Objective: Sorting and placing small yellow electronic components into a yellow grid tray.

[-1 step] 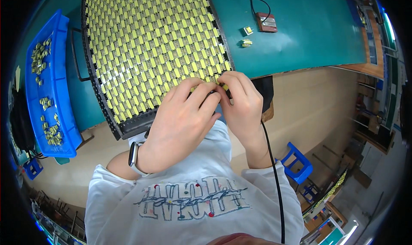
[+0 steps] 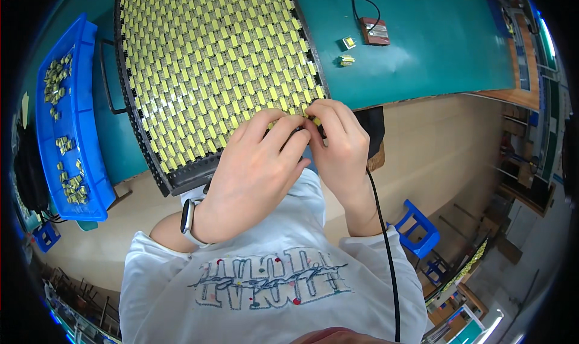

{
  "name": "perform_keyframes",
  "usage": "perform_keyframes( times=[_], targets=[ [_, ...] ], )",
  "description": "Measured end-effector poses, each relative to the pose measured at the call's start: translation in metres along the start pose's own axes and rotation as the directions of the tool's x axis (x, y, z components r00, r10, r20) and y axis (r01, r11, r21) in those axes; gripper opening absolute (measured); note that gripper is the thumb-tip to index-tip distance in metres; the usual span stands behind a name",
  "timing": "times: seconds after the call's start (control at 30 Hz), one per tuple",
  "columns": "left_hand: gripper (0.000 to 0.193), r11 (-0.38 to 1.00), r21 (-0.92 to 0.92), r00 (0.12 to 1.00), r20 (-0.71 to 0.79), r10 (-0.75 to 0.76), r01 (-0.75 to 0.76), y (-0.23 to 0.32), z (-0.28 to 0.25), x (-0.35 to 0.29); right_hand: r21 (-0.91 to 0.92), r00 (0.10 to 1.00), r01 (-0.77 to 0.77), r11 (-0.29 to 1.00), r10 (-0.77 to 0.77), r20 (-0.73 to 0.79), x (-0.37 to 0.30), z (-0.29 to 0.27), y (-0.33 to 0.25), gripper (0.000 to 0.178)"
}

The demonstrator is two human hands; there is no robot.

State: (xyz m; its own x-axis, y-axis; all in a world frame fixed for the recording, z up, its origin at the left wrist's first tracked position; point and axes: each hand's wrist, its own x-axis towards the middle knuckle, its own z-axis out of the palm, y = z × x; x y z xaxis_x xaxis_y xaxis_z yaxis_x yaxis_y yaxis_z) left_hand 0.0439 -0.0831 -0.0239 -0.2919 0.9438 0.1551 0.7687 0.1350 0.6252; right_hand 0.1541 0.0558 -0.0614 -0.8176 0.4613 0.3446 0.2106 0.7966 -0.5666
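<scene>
A black-edged tray is filled with staggered rows of small yellow-topped components, which look like tape-wrapped transformers. At its near right corner both my hands meet. My left hand, with a watch on the wrist, has its fingers bent and closed at the tray's near edge. What lies under them is hidden. My right hand pinches with thumb and forefinger against the left fingertips. A yellow bit of a component shows between the right fingers; the rest of it is covered.
A blue bin at the left holds loose components. On the green table lie two loose components and a brown box with a black cord. A black cable hangs beside my right arm. Blue stool at the right.
</scene>
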Motion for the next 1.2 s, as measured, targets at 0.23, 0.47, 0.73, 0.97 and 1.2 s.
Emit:
perform_keyframes(
  times=[0.23,0.47,0.73,0.97,1.2],
  targets=[
    [0.046,1.0,-0.007,1.0,-0.002,-0.005,0.005,0.0,0.0,0.001,-0.016,0.999,0.002,1.0,-0.003,-0.032,-0.001,0.002,-0.002,0.03],
    [0.043,0.998,-0.06,1.0,-0.007,-0.023,0.023,0.0,-0.002,0.0,0.003,0.988,-0.139,0.99,0.138,-0.063,-0.011,-0.013,-0.012,0.034],
    [0.041,0.974,-0.226,0.993,-0.104,-0.056,0.031,0.0,-0.006,0.002,0.598,0.977,-0.156,0.786,0.21,-0.021,-0.016,-0.032,-0.01,0.031],
    [0.016,0.89,-0.453,0.985,-0.125,-0.123,0.053,-0.005,-0.011,-0.004,0.621,0.999,-0.026,0.783,0.035,-0.003,-0.021,-0.034,-0.024,0.036],
    [0.008,0.772,-0.623,0.968,-0.091,-0.232,0.126,-0.004,-0.016,-0.007,0.352,0.991,0.11,0.929,-0.075,-0.11,-0.018,-0.03,-0.037,0.04]
  ],
)
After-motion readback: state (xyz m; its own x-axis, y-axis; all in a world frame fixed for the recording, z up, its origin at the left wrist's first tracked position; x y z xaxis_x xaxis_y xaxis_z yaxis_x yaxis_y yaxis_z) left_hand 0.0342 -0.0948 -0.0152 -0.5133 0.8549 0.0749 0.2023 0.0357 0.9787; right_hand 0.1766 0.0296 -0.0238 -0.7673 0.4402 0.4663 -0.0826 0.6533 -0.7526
